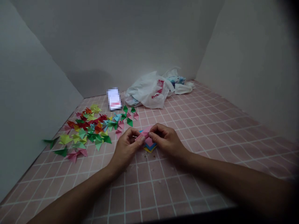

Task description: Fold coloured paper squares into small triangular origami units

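Between my two hands is a piece of pink origami paper (pixel 143 135), partly folded. My left hand (pixel 128 146) pinches its left side, thumb on top. The fingertips of my right hand (pixel 167 140) are closed on its right end. Just beneath lies a small stack of coloured paper sheets (pixel 149 147), with pink, blue and yellow edges showing; my hands cover part of it. To the left of my left hand, many folded paper cranes (pixel 93 126) in red, green, yellow, pink and light blue are spread over the surface.
A lit phone (pixel 114 99) with a blurred screen leans upright behind the cranes. White plastic bags (pixel 149 90) lie crumpled by the back wall. The surface carries a pink checked cloth (pixel 210 130). Grey walls (pixel 130 40) rise at the back and both sides.
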Tool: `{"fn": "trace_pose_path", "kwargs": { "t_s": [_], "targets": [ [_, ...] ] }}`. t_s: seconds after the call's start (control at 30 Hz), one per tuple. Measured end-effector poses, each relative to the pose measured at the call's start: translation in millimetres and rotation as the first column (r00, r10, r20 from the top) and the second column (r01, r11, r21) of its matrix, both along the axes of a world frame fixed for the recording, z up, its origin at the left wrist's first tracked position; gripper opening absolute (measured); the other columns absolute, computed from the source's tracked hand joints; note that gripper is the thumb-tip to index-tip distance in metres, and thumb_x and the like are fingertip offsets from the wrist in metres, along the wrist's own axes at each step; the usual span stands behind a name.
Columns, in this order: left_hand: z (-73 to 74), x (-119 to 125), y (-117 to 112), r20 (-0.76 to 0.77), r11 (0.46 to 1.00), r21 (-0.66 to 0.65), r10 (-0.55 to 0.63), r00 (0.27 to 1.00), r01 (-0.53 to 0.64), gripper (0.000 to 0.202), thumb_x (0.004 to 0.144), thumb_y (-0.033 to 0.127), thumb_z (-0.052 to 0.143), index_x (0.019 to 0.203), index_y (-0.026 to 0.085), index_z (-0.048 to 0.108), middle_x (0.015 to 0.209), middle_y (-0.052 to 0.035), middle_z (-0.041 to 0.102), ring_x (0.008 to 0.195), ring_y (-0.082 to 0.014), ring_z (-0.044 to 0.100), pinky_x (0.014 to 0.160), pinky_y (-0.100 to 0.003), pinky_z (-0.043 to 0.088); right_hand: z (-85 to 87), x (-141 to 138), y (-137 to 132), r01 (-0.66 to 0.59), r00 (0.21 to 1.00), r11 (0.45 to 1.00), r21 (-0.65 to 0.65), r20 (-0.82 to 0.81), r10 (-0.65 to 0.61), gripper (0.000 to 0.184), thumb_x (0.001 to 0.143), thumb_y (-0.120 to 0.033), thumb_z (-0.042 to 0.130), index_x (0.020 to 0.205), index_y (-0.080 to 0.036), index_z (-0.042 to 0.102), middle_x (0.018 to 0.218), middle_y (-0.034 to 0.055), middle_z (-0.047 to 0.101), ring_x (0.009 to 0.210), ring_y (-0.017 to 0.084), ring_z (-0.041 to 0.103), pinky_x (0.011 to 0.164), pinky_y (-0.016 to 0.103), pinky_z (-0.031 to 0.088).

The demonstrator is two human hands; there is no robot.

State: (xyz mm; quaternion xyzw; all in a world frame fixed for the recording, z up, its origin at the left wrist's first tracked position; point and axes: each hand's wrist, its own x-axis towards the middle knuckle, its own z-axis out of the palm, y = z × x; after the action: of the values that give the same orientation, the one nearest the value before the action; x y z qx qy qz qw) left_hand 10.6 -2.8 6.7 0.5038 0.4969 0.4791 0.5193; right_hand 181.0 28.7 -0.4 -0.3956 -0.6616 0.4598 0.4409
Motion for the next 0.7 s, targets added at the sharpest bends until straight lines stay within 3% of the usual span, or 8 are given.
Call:
{"fn": "trace_pose_path", "kwargs": {
  "t_s": [0.13, 0.33, 0.57, 0.7],
  "targets": [
    [-4.3, -3.3, 0.7, -0.099, 0.999, 0.022, -0.031, 0.995, 0.033, 0.024, 0.085, 0.039, 0.069, 0.083, 0.016, 0.065, 0.075, -0.0012, 0.064, 0.068, -0.0129, 0.058, 0.064, -0.024, 0.047, 1.8, -0.1, -2.9, 0.010, 0.996, 0.989, 0.145, 0.089, -0.023, 0.014, 0.085, -0.025, 0.058, 0.072, -0.019, 0.057, 0.071, 0.0007, 0.059, 0.067, 0.015, 0.053, 0.062, 0.029, 0.040],
    [-4.1, -2.3, 0.8, -0.181, 0.988, 0.157, 0.041, 0.983, -0.013, 0.019, 0.080, 0.029, 0.072, 0.068, 0.018, 0.063, 0.074, -0.0007, 0.063, 0.071, -0.0140, 0.057, 0.067, -0.025, 0.047, 2.3, -1.2, -2.4, -0.027, 0.991, 0.987, 0.158, 0.137, 0.005, 0.014, 0.085, -0.023, 0.058, 0.071, -0.020, 0.054, 0.068, -0.0003, 0.057, 0.063, 0.014, 0.051, 0.060, 0.028, 0.039],
    [0.0, -1.0, 0.6, 0.010, 0.995, 0.069, 0.068, 0.998, -0.069, 0.018, 0.073, 0.024, 0.077, 0.065, 0.017, 0.062, 0.080, -0.0009, 0.065, 0.074, -0.0136, 0.059, 0.069, -0.025, 0.049, 5.3, -0.8, -8.0, -0.018, 0.990, 0.948, 0.319, 0.139, -0.028, 0.019, 0.089, -0.022, 0.054, 0.071, -0.021, 0.049, 0.069, 0.0005, 0.054, 0.063, 0.014, 0.050, 0.060, 0.029, 0.038],
    [3.3, -2.3, 2.1, 0.033, 0.996, 0.067, 0.056, 0.998, -0.058, 0.020, 0.070, 0.024, 0.079, 0.063, 0.017, 0.062, 0.082, -0.0014, 0.065, 0.076, -0.0131, 0.060, 0.069, -0.025, 0.049, 5.6, 0.6, -3.6, -0.026, 0.989, 0.951, 0.307, 0.143, -0.020, 0.019, 0.088, -0.024, 0.055, 0.071, -0.021, 0.051, 0.070, 0.0007, 0.055, 0.065, 0.015, 0.051, 0.062, 0.030, 0.039]
  ]
}}
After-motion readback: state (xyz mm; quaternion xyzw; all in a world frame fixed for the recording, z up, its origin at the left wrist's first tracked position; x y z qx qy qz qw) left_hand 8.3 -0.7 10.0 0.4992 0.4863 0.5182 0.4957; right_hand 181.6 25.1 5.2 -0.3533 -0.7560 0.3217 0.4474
